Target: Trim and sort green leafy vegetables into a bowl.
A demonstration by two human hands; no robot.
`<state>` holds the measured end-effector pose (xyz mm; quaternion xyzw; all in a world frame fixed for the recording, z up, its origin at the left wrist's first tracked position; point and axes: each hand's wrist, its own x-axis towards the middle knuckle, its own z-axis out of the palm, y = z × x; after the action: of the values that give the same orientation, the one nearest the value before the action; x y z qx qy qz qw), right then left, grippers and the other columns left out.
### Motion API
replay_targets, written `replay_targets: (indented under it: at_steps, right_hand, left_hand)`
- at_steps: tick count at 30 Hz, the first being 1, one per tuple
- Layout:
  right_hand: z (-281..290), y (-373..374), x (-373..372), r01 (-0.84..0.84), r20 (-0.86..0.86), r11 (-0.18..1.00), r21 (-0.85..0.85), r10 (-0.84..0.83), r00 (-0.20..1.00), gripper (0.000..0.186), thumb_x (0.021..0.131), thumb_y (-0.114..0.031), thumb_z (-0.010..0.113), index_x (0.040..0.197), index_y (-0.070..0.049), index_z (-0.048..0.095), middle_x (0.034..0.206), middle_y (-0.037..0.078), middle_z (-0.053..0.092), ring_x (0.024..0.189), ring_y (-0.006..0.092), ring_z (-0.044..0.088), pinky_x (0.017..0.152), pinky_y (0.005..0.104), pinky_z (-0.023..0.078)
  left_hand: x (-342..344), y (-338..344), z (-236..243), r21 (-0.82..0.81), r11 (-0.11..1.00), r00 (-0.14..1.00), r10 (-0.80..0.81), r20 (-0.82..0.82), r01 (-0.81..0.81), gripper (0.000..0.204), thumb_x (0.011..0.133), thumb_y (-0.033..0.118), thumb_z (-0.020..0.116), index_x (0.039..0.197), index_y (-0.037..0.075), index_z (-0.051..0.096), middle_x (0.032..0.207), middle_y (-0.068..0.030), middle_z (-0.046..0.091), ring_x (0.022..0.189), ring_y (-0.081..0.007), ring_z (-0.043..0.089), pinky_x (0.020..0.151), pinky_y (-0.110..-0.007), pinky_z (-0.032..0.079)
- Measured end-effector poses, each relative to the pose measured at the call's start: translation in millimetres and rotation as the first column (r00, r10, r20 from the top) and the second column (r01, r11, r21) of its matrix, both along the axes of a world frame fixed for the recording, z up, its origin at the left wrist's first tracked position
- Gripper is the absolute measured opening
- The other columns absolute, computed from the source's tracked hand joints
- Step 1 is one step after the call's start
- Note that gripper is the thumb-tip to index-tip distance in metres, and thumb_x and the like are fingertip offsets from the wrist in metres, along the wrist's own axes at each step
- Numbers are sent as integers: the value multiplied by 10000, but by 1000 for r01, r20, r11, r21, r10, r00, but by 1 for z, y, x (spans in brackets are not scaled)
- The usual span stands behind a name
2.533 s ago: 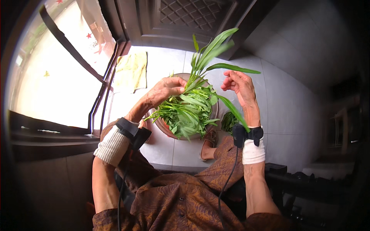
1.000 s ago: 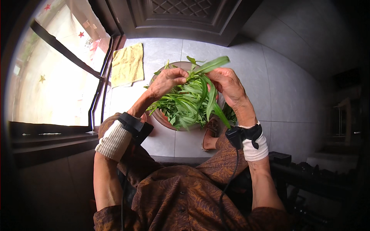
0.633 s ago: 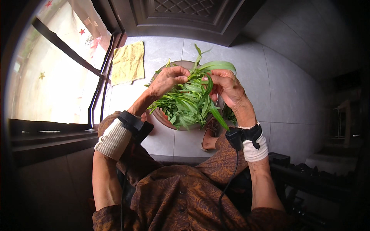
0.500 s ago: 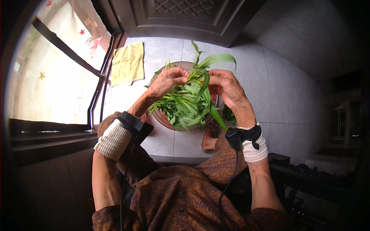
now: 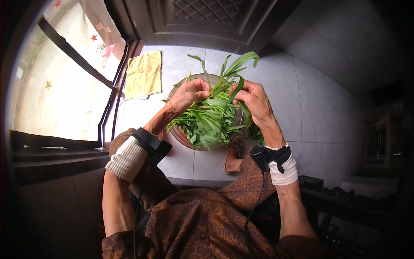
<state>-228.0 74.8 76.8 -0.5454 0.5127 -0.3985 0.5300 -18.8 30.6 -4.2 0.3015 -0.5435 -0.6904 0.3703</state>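
Left hand [image 5: 189, 94]: fingers clamped on stems of a slender, long-leaved green bunch [image 5: 236, 64], held above a round brownish basin [image 5: 176, 139]. Right hand [image 5: 254, 102]: fingers closed on one leaf, apparently not detached. Work appears partway: a green leafy heap [image 5: 209, 127] fills the basin; a darker green pile [image 5: 255, 133] lies beside it. Which is finished cannot be told.

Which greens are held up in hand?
The leafy sprigs pinched in the left hand set themselves apart: the other greens lie piled in the basin or beside it.
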Motion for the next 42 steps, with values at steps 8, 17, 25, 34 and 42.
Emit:
replay_targets:
  at_steps: [8, 17, 25, 34, 42]
  right_hand:
    - [-2, -5, -4, -77, 296, 986, 145, 31, 955, 137, 794, -102, 564, 862, 8, 612, 797, 78, 614, 649, 112, 546, 579, 251, 457]
    - [-9, -6, -5, -87, 288, 972, 220, 21, 957, 218, 831, -204, 582, 878, 5, 618, 704, 56, 607, 563, 86, 536, 503, 224, 430]
    - [-2, 0, 1, -185, 131, 943, 275, 154, 979, 280, 777, -296, 622, 665, -40, 606, 503, -30, 446, 435, 53, 395, 423, 198, 308]
    - [-8, -3, 2, -245, -18, 918, 311, 263, 965, 253, 740, -269, 639, 651, -36, 597, 521, 7, 502, 414, 81, 459, 405, 209, 352]
    - [-14, -5, 3, -280, -53, 894, 350, 317, 947, 128, 717, -149, 615, 710, -21, 613, 559, 17, 551, 424, 68, 479, 410, 194, 368]
  left_hand:
    - [-1, 1, 2, -76, 997, 997, -9, 72, 15, 78, 821, 94, 622, 852, 64, 557, 782, 28, 554, 768, -74, 499, 713, -229, 411]
    - [0, 5, 10, -120, 990, 993, -57, 99, 68, 70, 835, 97, 598, 885, 51, 578, 878, 10, 581, 802, -85, 538, 723, -251, 465]
    - [2, 0, 14, -144, 982, 981, -100, 165, 124, 29, 838, 21, 557, 859, 17, 577, 847, -4, 587, 812, -96, 546, 749, -248, 459]
    - [6, 1, 19, -403, 894, 920, -25, 391, 196, 77, 821, 10, 568, 891, 24, 596, 827, -36, 626, 813, -132, 605, 740, -284, 493]
    - [8, 3, 21, -464, 864, 905, 22, 424, 196, 77, 792, 20, 594, 864, 38, 617, 837, -55, 635, 824, -162, 619, 742, -288, 496]
